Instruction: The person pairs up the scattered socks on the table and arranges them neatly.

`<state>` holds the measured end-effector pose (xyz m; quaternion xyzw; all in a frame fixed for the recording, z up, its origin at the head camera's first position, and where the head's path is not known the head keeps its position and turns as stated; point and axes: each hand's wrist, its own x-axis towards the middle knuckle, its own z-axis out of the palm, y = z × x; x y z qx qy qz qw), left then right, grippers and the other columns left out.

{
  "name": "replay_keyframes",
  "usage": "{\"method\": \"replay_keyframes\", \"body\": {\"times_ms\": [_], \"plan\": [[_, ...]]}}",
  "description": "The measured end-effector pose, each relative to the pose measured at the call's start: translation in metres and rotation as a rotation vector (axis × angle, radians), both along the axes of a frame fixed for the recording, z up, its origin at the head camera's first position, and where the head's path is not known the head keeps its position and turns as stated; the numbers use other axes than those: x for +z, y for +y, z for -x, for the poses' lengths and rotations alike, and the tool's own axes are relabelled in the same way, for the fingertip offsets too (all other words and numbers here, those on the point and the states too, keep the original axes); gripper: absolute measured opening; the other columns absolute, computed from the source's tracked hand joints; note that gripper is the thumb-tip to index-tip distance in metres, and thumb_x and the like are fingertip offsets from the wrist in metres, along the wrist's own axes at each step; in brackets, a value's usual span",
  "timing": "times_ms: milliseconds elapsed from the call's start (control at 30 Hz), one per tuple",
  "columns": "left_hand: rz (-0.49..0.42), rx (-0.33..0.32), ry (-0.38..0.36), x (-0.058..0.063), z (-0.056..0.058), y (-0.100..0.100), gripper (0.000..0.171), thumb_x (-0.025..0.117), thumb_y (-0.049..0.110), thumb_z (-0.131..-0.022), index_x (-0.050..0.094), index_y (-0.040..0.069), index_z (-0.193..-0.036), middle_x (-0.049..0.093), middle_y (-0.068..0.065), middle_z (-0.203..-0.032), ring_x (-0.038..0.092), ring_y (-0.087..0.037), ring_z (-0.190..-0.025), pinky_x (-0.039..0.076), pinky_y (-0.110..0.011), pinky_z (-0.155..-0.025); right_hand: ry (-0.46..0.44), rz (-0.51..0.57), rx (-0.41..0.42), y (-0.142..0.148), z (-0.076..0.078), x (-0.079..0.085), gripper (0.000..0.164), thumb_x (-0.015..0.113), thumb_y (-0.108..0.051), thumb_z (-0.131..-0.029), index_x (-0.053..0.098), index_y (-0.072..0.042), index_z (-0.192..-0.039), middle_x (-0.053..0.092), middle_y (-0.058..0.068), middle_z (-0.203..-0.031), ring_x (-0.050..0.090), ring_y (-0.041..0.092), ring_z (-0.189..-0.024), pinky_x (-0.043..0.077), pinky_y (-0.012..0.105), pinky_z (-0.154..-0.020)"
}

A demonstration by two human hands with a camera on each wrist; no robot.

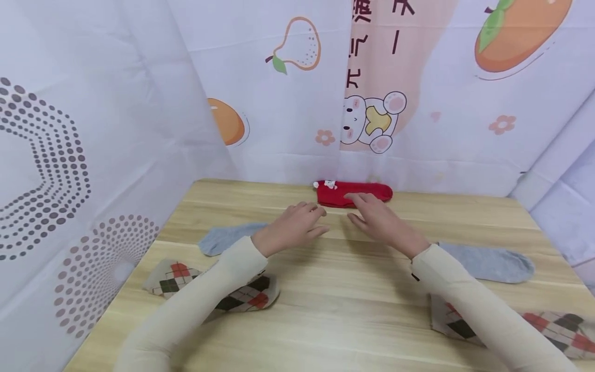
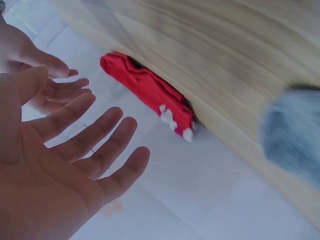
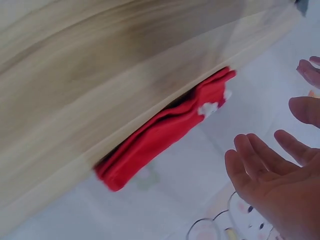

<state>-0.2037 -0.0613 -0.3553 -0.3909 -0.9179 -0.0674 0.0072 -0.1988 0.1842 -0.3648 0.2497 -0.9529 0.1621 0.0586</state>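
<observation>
A red sock [image 1: 334,196] with small white tufts at one end lies along the table's back edge. Just short of it, my left hand [image 1: 295,227] hovers with fingers spread and slightly bent, holding nothing. My right hand [image 1: 378,221] is held opposite, its fingertips overlapping the red sock in the head view, and it too holds nothing. In the left wrist view, the open palm and loose fingers of the left hand [image 2: 75,150] show apart from the sock. The right wrist view likewise has the right hand [image 3: 275,175] beside the sock, fingers relaxed.
On the left lie a grey-blue sock [image 1: 218,239] and an argyle sock [image 1: 174,276], partly behind the left arm. To the right are another grey-blue sock [image 1: 492,262] and another argyle sock [image 1: 558,330]. A printed white curtain [image 1: 279,124] hangs right behind the wooden table [image 1: 334,320].
</observation>
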Motion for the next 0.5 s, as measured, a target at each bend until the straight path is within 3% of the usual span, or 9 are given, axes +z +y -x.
{"method": "replay_keyframes", "body": {"times_ms": [200, 500], "plan": [[-0.044, 0.071, -0.012, 0.007, -0.011, -0.035, 0.043, 0.055, 0.041, -0.102, 0.06, 0.009, -0.13, 0.061, -0.008, -0.126, 0.057, -0.027, -0.114, 0.05, -0.046, -0.091, 0.011, 0.005, 0.04, -0.023, -0.001, 0.0, 0.056, 0.073, -0.019, -0.091, 0.05, -0.004, -0.14, 0.057, 0.019, -0.134, 0.054, 0.036, -0.124, 0.046, 0.052, -0.101], [-0.082, 0.084, -0.008, 0.005, -0.017, -0.073, 0.042, 0.054, 0.038, -0.103, 0.06, 0.006, -0.129, 0.062, -0.009, -0.125, 0.058, -0.026, -0.111, 0.049, -0.042, -0.094, -0.042, 0.014, 0.067, -0.05, 0.0, -0.004, 0.054, 0.072, -0.021, -0.092, 0.05, -0.006, -0.14, 0.058, 0.016, -0.133, 0.054, 0.034, -0.123, 0.047, 0.052, -0.101]]}}
